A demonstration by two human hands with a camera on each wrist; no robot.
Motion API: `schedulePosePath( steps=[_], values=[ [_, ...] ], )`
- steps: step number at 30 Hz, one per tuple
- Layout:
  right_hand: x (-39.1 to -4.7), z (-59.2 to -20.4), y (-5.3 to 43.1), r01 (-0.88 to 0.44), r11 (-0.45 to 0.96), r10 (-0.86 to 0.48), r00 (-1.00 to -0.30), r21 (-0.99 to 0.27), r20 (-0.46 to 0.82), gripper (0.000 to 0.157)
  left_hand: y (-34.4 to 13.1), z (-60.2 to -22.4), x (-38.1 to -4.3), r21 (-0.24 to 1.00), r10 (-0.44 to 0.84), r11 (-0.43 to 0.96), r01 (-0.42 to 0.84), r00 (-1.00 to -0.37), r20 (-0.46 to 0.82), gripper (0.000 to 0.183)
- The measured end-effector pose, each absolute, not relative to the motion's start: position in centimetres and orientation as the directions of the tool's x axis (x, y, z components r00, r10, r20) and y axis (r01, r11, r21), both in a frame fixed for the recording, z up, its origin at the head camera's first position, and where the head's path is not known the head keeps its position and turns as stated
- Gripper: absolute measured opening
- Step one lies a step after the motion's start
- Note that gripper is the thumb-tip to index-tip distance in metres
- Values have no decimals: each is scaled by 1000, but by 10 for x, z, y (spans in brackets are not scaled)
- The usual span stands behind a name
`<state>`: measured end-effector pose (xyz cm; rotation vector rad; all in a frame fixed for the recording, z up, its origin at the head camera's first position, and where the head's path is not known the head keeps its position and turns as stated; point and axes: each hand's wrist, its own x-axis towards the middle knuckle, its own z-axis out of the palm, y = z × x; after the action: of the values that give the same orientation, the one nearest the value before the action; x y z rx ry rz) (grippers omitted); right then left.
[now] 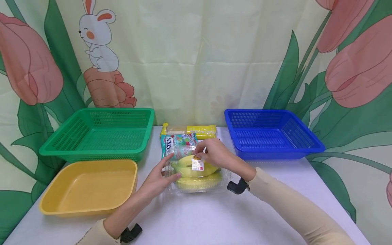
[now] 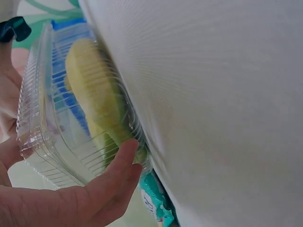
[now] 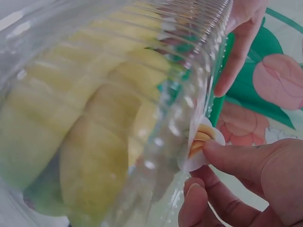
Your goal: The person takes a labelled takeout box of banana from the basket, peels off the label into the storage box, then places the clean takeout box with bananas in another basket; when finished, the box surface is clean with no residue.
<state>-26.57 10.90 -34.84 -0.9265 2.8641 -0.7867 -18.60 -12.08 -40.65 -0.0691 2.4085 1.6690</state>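
A clear plastic clamshell box (image 1: 225, 180) of yellow-green bananas (image 1: 196, 182) sits mid-table. On its lid is a white printed label (image 1: 197, 164). My right hand (image 1: 215, 153) is over the lid, thumb and forefinger pinching a round sticker (image 3: 204, 138) with an orange-yellow picture, right at the lid's surface. My left hand (image 1: 157, 178) rests against the box's left side with fairly straight, spread fingers. In the left wrist view, the left fingertips (image 2: 127, 150) touch the ribbed side wall, near the bananas (image 2: 94, 80) inside.
Behind the box lie a teal candy bag (image 1: 174, 140) marked OXS and a yellow-wrapped long packet (image 1: 200, 130). A green basket (image 1: 98, 153) and a yellow tub (image 1: 88, 211) stand on the left. A blue basket (image 1: 280, 154) is at the back right, before a printed curtain.
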Motion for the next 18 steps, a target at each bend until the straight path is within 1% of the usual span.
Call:
schedulePosePath(
  steps=[5,18],
  values=[
    [-264,-344,111,-552,681,-575,-810,-481,114,7,-120,-407,-185,917,80,368,-156,-977,-198,82],
    [-263,-341,114,-551,674,-579,-808,-492,110,7,-118,-407,-182,920,78,368,-133,-982,-173,82]
  ],
)
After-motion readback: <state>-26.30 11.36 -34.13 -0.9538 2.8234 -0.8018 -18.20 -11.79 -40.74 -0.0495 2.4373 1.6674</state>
